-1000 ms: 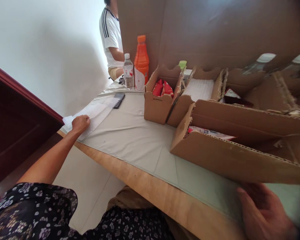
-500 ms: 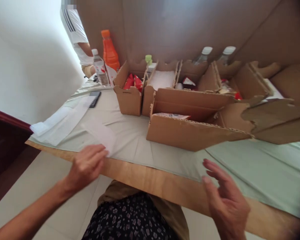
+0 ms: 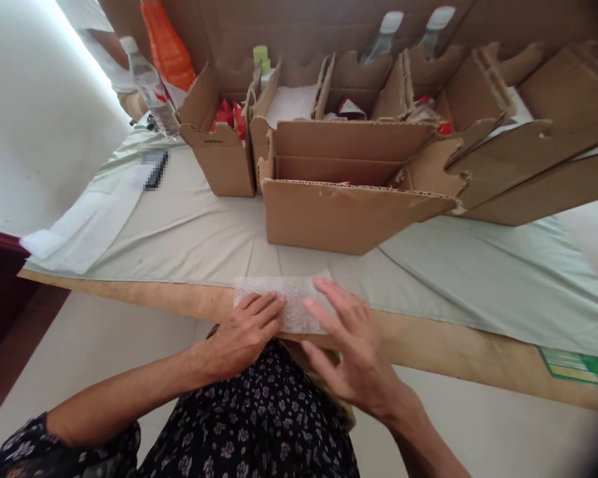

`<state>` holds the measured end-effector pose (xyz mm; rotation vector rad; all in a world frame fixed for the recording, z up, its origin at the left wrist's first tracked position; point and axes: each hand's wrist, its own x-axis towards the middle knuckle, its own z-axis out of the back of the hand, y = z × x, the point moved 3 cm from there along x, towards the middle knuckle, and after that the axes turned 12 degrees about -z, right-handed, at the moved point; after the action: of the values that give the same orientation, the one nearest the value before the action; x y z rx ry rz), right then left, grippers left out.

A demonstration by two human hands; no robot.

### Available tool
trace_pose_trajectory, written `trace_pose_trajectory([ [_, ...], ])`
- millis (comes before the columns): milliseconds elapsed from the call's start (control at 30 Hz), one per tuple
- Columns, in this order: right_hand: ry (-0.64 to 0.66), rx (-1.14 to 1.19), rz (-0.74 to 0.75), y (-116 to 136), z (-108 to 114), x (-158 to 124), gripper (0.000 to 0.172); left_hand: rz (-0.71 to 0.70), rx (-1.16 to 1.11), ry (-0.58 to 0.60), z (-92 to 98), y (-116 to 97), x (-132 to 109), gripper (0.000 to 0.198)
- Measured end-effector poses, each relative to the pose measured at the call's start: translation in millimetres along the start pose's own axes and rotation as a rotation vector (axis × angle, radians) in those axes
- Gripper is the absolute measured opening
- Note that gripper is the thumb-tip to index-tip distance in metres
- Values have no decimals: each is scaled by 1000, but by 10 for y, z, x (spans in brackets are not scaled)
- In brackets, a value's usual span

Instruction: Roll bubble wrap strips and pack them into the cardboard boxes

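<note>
A strip of clear bubble wrap (image 3: 299,307) lies across the front edge of the table. My left hand (image 3: 248,330) is closed on its left end, fingers over the top and the thumb hidden. Over the right end my right hand (image 3: 351,335) is open, its fingers spread and the thumb apart below them, slightly blurred. Just behind the wrap stands an open cardboard box (image 3: 323,216), its contents mostly hidden by the front wall.
Behind is a row of cardboard bins, one with red packets (image 3: 229,119), another with white sheets (image 3: 293,105). An orange bottle (image 3: 167,46) and a clear bottle (image 3: 152,86) stand at the left. More wrap strips (image 3: 87,222) and a phone-like object (image 3: 155,169) lie left. Another person (image 3: 114,63) is partly visible.
My left hand has brought the bubble wrap rightward along the table edge. My right hand has moved left to its other end. The view has tilted down.
</note>
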<state>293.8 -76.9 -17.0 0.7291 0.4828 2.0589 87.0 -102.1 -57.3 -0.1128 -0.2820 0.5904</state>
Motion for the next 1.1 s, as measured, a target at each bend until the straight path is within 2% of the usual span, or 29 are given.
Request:
trace_pose_trajectory([
  [100,68,-54,80,100,-124,157,58,10,-17,-7,-2,15,-50,37],
  [167,145,-134,52,-27,-197,152,48,24,-31,-18,19,50,-118,38],
  [233,167,-227,30,-245,-222,41,40,47,-31,-40,45,107,-217,40],
  [333,84,-311,39,-561,-168,-211,42,29,-17,-110,72,185,-376,41],
  [433,20,-333,53,-709,-92,-392,48,0,-15,-219,75,228,-472,38],
  [533,1,-359,56,-689,-49,-414,39,19,-45,-318,84,265,-471,36],
  [667,-69,-316,53,-604,15,-283,21,106,-223,-415,190,396,-382,28],
  [733,-95,-263,39,-571,54,-225,19,152,-294,-414,261,476,-342,24],
  [833,-71,-168,-2,-550,70,-199,19,147,-306,-373,324,538,-324,21],
  [967,-6,-139,-9,-564,-5,-261,22,132,-311,-366,330,519,-349,22],
  [1100,-26,-135,2,-566,-8,-311,24,141,-316,-346,360,482,-365,22],
])
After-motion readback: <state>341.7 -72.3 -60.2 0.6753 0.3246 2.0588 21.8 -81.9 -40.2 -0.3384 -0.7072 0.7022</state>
